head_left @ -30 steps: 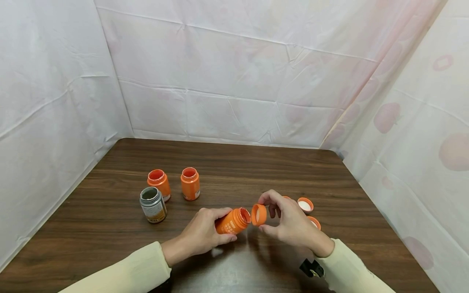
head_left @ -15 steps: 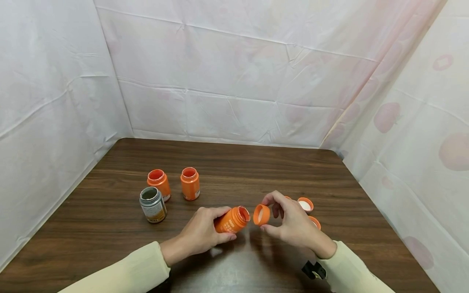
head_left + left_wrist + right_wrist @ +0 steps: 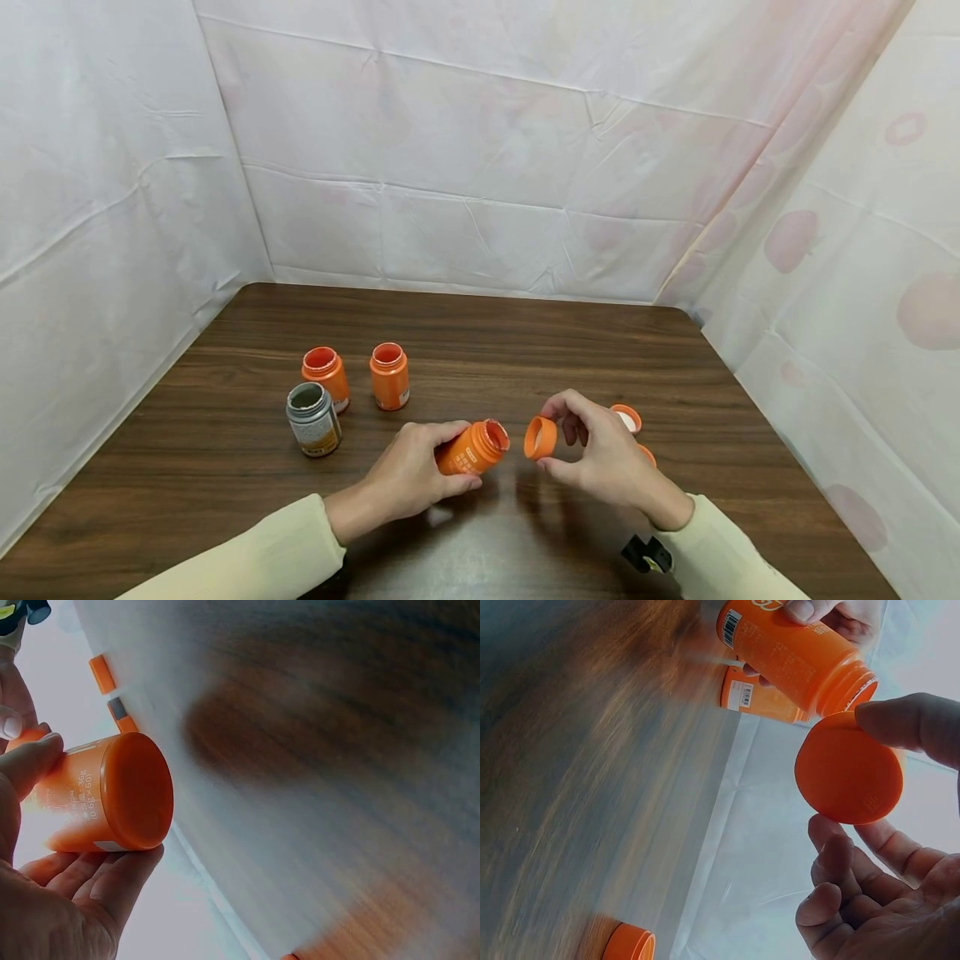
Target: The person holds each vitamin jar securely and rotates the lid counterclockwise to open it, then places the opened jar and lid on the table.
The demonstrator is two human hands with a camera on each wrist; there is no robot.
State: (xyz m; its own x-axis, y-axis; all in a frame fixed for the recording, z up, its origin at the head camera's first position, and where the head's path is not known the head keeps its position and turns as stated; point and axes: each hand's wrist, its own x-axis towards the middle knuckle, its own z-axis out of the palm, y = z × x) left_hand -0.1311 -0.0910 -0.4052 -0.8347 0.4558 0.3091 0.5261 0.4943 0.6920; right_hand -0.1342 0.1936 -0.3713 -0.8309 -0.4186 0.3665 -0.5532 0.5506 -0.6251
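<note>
An orange bottle (image 3: 472,448) with an uncovered mouth lies tilted in my left hand (image 3: 408,473), its mouth turned up and to the right. In the left wrist view, thumb and fingers close around the bottle (image 3: 112,791), whose base faces the camera. My right hand (image 3: 600,458) pinches an orange cap (image 3: 541,438) by its rim, its hollow side facing the bottle. A small gap separates the cap from the bottle mouth. The right wrist view gives the flat top of the cap (image 3: 847,771), held between thumb and fingers.
On the left stand two open orange bottles (image 3: 390,379) and an open grey bottle (image 3: 313,421), all upright. Loose caps (image 3: 626,417) lie beyond the right hand, partly hidden by it. White sheeting (image 3: 465,150) rises behind the wooden table (image 3: 487,333).
The right hand has drawn the cap away to the right, widening the gap from the bottle mouth. The left hand has shifted slightly left with the bottle.
</note>
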